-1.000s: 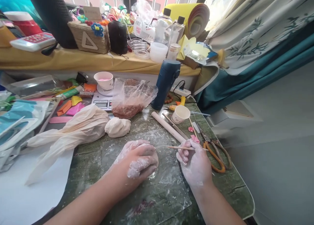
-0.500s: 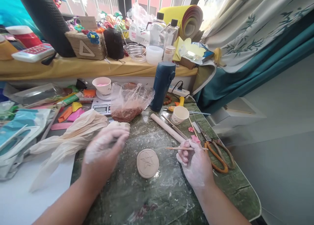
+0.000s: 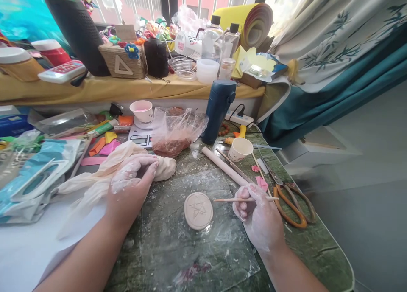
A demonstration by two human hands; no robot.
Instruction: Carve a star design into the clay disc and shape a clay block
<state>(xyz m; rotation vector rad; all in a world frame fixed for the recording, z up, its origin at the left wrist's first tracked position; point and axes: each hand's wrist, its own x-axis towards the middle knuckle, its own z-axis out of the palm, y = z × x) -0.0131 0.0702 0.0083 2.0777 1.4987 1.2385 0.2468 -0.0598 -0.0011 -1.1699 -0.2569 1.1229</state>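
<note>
A round, flat clay disc [image 3: 198, 211] with a star drawn into its face lies on a clear plastic sheet [image 3: 222, 249]. My right hand [image 3: 259, 215], whitened with clay, pinches a thin pointed wooden stick [image 3: 229, 200], its tip to the right of the disc and apart from it. On the left, my left hand [image 3: 135, 181] has its fingers curled and thumb drawn in, pinching at the near edge of a pale lump of clay [image 3: 165, 169]. A thin cream plastic bag [image 3: 92, 173] lies around and behind that hand.
Beyond the disc are a rolling pin [image 3: 222, 164], a paper cup [image 3: 241, 150], scissors [image 3: 291, 205] and a glue gun [image 3: 238, 133]. A blue flask [image 3: 219, 113] stands beside bagged brown clay [image 3: 171, 145]. A kitchen scale [image 3: 140, 138] carries a cup [image 3: 141, 112].
The view has turned slightly left, so everything sits further right. My left hand's fingers have drawn together at the clay lump. My right hand keeps the stick, nearly level.
</note>
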